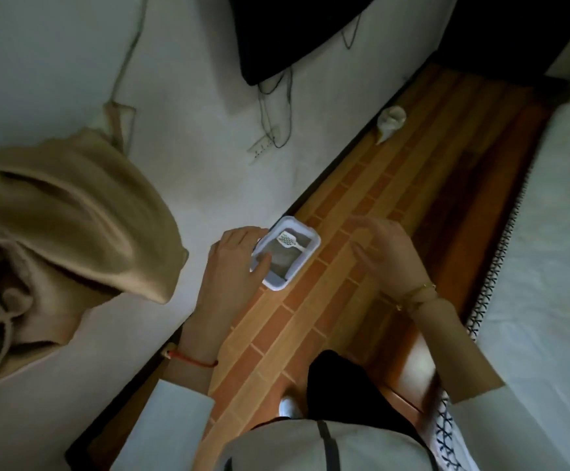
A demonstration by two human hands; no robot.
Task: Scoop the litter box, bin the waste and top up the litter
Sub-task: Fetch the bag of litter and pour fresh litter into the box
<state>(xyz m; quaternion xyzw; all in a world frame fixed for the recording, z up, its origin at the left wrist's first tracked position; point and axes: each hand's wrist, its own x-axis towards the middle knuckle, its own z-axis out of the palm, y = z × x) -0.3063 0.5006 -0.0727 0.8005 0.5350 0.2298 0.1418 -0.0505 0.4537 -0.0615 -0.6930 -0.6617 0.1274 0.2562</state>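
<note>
Our left hand (pixel 234 256) grips near rim of white litter box (pixel 307 255), thumb inside; right hand (pixel 387 253) hovers beside box, fingers spread, holding nothing. Box on tiled floor (pixel 310 321) against wall; slotted scoop (pixel 289 240) lies inside (on litter).

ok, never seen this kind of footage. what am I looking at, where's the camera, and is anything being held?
There is no robot here. A person wears one wide-angle camera on the head, looking down at their own hands. On the tiled floor by the wall stands a small white litter box with a slotted white scoop lying inside. The left hand holds the box's near rim, thumb inside. The right hand hangs beside it with relaxed fingers, holding nothing. A tan cloth hangs at left.
</note>
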